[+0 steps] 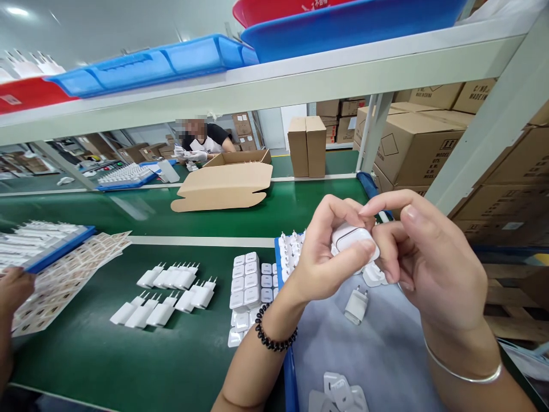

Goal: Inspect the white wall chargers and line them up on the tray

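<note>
My left hand (319, 260) pinches a white charger (352, 236) between thumb and fingers, above a blue tray (290, 372) with a grey lining. My right hand (446, 269) is close beside the charger. Its index finger reaches toward the left fingertips, with the fingers apart and partly bent; whether it touches the charger cannot be made out. Below the hands, a white two-pin charger (355, 306) lies on the lining. Several flat white pieces (341, 393) are piled near the tray's front. Upright white plugs (291, 249) at the tray's back are partly hidden by my left hand.
Stacked white blocks (245, 280) stand left of the tray. Several two-pin chargers (160, 312) lie on the green table (103, 377). Another person's hand (17, 289) is at the far left by a filled tray. An overhead shelf (300, 86) and cardboard boxes (412, 149) border the workspace.
</note>
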### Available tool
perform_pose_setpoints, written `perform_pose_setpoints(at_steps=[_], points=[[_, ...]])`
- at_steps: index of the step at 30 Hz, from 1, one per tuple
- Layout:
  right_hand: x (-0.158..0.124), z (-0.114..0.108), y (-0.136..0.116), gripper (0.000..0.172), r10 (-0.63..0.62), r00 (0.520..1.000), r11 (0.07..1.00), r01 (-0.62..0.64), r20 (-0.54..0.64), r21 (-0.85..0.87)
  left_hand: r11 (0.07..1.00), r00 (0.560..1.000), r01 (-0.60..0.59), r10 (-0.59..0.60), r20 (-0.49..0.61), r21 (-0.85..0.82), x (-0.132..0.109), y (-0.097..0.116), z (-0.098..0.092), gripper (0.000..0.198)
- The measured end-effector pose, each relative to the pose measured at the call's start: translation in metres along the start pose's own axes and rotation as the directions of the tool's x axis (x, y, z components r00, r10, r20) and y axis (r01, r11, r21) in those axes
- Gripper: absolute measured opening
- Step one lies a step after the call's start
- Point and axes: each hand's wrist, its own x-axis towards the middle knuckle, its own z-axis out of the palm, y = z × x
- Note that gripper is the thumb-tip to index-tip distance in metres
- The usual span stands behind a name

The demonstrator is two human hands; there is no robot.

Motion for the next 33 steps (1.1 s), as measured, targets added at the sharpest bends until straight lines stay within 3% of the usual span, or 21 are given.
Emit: perform_pose_setpoints(at_steps=[3, 7, 14, 16, 18, 22, 24, 26, 27, 29, 31, 33], points=[[0.001, -0.003, -0.002, 0.026, -0.017, 1.000, 1.000, 0.017, -0.013, 0.007, 0.996, 0.998, 0.068, -0.068, 0.004, -0.064, -0.001, 0.003, 0.002, 0.019], [0.004, -0.009, -0.002, 0.027, -0.030, 0.999, 0.999, 0.031, -0.021, 0.029, 0.981, 0.989, 0.144, -0.138, 0.054, -0.128, -0.004, 0.003, -0.001, 0.025], [0.006, -0.007, 0.000, 0.026, -0.087, 0.996, 0.996, 0.088, -0.004, 0.017, 0.992, 0.994, 0.111, -0.110, 0.022, -0.057, -0.003, 0.006, 0.001, 0.011], [0.004, -0.003, 0.002, 0.027, -0.090, 0.996, 0.996, 0.090, 0.020, -0.002, 0.998, 0.997, 0.069, -0.069, -0.043, -0.004, -0.004, 0.002, 0.007, 0.009], [0.006, 0.002, 0.010, 0.026, -0.113, 0.993, 0.993, 0.112, -0.019, -0.044, 0.998, 0.982, 0.051, -0.041, -0.185, 0.049, -0.005, -0.008, 0.015, 0.017], [0.024, 0.013, 0.041, 0.029, -0.263, 0.923, 0.965, 0.248, -0.279, -0.091, 0.990, 0.854, 0.140, -0.107, -0.510, 0.027, -0.005, -0.040, 0.027, 0.019], [0.036, 0.014, 0.057, 0.029, -0.218, 0.929, 0.976, 0.209, -0.299, -0.062, 0.980, 0.762, 0.192, -0.181, -0.622, -0.050, -0.003, -0.053, 0.027, 0.017], [0.045, 0.011, 0.066, 0.029, -0.209, 0.926, 0.978, 0.201, -0.314, -0.058, 0.958, 0.700, 0.252, -0.279, -0.657, -0.139, -0.001, -0.057, 0.026, 0.016], [0.048, 0.008, 0.066, 0.029, -0.224, 0.916, 0.975, 0.216, -0.333, -0.060, 0.943, 0.697, 0.284, -0.326, -0.638, -0.172, 0.000, -0.056, 0.026, 0.015], [0.050, 0.000, 0.059, 0.027, -0.286, 0.872, 0.957, 0.284, -0.398, -0.064, 0.908, 0.748, 0.360, -0.417, -0.516, -0.214, -0.001, -0.048, 0.027, 0.014], [0.051, -0.011, 0.046, 0.028, -0.378, 0.784, 0.916, 0.392, -0.492, -0.079, 0.858, 0.802, 0.459, -0.512, -0.308, -0.232, -0.003, -0.035, 0.030, 0.040], [0.053, -0.023, 0.032, 0.032, -0.470, 0.660, 0.852, 0.512, -0.586, -0.108, 0.797, 0.799, 0.574, -0.595, -0.083, -0.191, -0.006, -0.022, 0.034, 0.066]])
